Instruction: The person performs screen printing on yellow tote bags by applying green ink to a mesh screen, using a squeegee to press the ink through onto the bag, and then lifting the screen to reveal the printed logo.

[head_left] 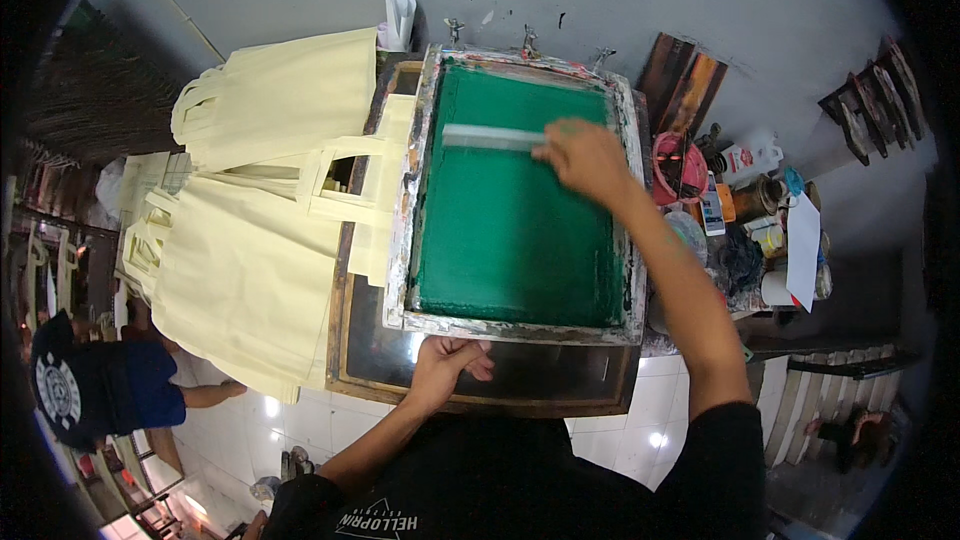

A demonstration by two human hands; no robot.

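A printing screen with green mesh [510, 240] lies in a paint-stained frame [405, 240] on a dark wooden table [370, 360]. My right hand [585, 158] grips a pale squeegee [490, 137] laid across the upper part of the mesh; the hand is motion-blurred. My left hand [445, 365] rests with curled fingers on the near edge of the frame, gripping it. A cream tote bag [375, 180] lies partly under the frame's left side.
Several cream tote bags [250, 240] are piled to the left of the table. Ink pots, jars and bottles [740, 210] crowd the surface on the right. Another person in a dark cap [70, 390] stands at lower left. White tiled floor lies below.
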